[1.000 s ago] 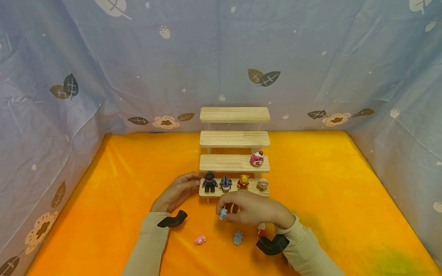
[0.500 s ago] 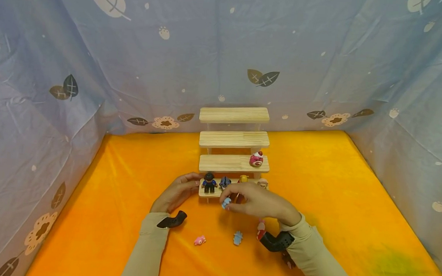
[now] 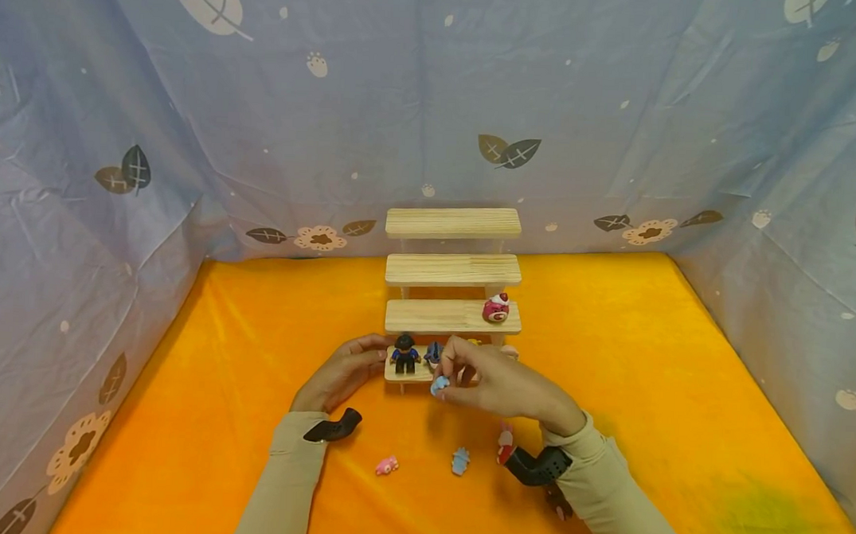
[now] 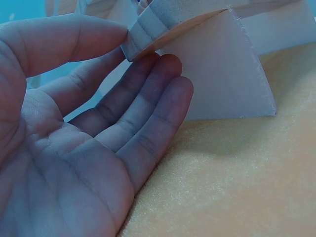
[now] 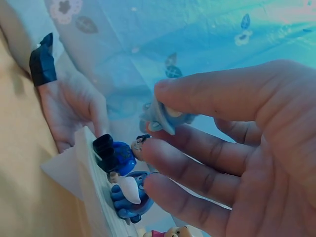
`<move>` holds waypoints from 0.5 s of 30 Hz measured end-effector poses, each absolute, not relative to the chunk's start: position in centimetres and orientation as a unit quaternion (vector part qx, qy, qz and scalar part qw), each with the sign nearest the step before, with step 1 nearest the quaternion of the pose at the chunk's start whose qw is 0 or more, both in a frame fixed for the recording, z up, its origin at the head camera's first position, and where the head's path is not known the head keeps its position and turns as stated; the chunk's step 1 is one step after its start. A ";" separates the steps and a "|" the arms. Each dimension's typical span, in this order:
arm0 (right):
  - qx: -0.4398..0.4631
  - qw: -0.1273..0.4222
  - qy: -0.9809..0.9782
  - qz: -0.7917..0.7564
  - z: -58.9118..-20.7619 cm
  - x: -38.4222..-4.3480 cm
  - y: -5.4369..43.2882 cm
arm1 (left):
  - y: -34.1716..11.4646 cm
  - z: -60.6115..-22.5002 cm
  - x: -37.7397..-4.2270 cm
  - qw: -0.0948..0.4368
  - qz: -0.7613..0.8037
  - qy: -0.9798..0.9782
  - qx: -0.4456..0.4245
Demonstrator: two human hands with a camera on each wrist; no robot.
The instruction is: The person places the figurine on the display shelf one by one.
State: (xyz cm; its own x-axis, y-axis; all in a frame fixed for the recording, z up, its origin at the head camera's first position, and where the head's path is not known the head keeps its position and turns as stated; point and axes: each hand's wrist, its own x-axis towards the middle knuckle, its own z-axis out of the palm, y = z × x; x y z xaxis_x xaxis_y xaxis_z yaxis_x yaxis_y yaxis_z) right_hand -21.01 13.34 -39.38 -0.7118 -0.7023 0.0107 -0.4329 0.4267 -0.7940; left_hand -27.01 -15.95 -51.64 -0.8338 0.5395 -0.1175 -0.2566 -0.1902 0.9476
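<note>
My right hand [image 3: 491, 377] pinches a small light-blue toy figurine [image 3: 439, 385] between thumb and index finger, in front of the lowest step. Closer up, the right wrist view shows that figurine [image 5: 163, 117] with the other fingers spread below. My left hand [image 3: 340, 375] holds the left end of the lowest board of a wooden step shelf [image 3: 452, 270]; thumb and fingertips meet the board's corner [image 4: 153, 32] in the left wrist view. On that board stand a figure in black and blue [image 3: 405, 354] and a blue-grey donkey figurine [image 5: 132, 197]. The right hand partly covers the figurines farther right.
A pink bear figurine [image 3: 496, 308] sits on the second step. On the orange cloth [image 3: 247, 466] lie a pink figurine [image 3: 387, 465], another light-blue one [image 3: 460, 460] and a red-and-pink one [image 3: 505, 446]. A patterned curtain [image 3: 319, 135] stands behind the shelf.
My right hand has risen towards the lowest step with the light-blue figurine and covers more of the figurines there. The left hand stays in place at the board's end.
</note>
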 end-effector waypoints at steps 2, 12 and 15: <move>-0.344 0.154 0.831 -0.410 -39.3 -21.1 13.4 | -15.9 -51.7 -27.1 0.260 0.762 0.581 0.122; -0.349 0.129 0.817 -0.441 -39.2 -21.5 13.7 | -15.9 -51.6 -27.0 0.267 0.765 0.574 0.120; -0.347 0.129 0.814 -0.447 -39.2 -21.5 13.7 | -15.9 -51.7 -27.0 0.269 0.764 0.573 0.125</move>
State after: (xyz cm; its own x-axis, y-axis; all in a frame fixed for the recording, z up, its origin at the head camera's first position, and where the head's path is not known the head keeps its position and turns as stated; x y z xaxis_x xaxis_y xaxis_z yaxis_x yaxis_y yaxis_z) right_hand -21.48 13.71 -39.17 -0.7266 -0.6797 0.1003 -0.4495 0.3599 -0.8176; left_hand -27.02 -15.95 -51.67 -0.8244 0.5537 -0.1172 -0.2671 -0.1980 0.9431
